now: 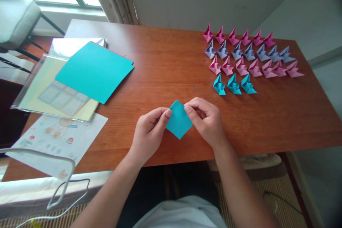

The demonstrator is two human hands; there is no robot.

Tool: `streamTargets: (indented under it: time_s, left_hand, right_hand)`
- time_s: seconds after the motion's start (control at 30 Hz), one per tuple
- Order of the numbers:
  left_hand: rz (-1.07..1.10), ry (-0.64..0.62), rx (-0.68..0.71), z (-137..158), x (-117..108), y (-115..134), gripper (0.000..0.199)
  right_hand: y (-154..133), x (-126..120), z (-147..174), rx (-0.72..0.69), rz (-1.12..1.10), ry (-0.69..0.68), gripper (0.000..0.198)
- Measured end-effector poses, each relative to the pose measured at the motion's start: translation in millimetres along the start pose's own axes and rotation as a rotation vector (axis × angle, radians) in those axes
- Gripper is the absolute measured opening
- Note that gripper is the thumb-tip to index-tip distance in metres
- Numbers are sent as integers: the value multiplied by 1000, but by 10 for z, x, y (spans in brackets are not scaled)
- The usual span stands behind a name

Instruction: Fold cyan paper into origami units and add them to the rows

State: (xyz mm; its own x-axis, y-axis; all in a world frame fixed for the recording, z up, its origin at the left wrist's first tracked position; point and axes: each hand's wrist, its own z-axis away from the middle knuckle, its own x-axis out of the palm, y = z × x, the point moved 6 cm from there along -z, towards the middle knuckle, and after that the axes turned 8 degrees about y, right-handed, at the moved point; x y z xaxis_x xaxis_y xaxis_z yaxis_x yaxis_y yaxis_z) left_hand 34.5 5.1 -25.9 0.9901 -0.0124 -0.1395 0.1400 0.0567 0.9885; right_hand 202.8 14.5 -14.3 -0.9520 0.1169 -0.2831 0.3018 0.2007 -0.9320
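Observation:
Between my two hands is a small teal origami paper, folded to a diamond shape with one corner pointing toward me. My left hand pinches its left edge near the top, thumb uppermost. On the opposite edge my right hand pinches it the same way. The paper is held just above the table's near part. Several finished teal paper cranes stand in a short row beyond my right hand. Fingers under the paper are hidden.
Rows of folded pink and lilac cranes stand at the back right of the wooden table. At left lie teal sheets, a clear packet of yellow paper and a printed sheet. A white bent tube crosses the near left.

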Motion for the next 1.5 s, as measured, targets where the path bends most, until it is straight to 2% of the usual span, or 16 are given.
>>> streamTargets:
  time_s: [0.2,0.4,0.57,0.7,0.93,1.1,1.17,1.37,1.5]
  left_hand:
    - [11,-15,-10,-11,10,17,31]
    - [19,-28,-47,3,42,-13,28]
    - [-56,-17,-47,4,46,-5,26]
    - [-68,-37,-38,0,46,-1,23]
    - [-171,-127,15,22,78,-13,24]
    - [-259,-225,63,30,143,18,26]
    - [-267,-226,63,29,145,25,27]
    - [-206,-143,28,15,95,11,27]
    - [-144,-120,9,12,74,-4,27]
  right_hand:
    - [-61,-7,0,-142,161,25,17]
    - [-94,-16,11,-196,189,47,16]
    - [-118,-5,29,-214,183,18,15]
    - [-106,-9,23,-159,89,-10,16]
    - [11,13,21,65,-116,-77,18]
    - [-50,-14,11,-28,-57,-53,16]
    - [-63,-20,6,-59,-44,-35,16]
    - [57,17,11,106,-121,-83,24]
    - [61,15,8,98,-114,-124,24]
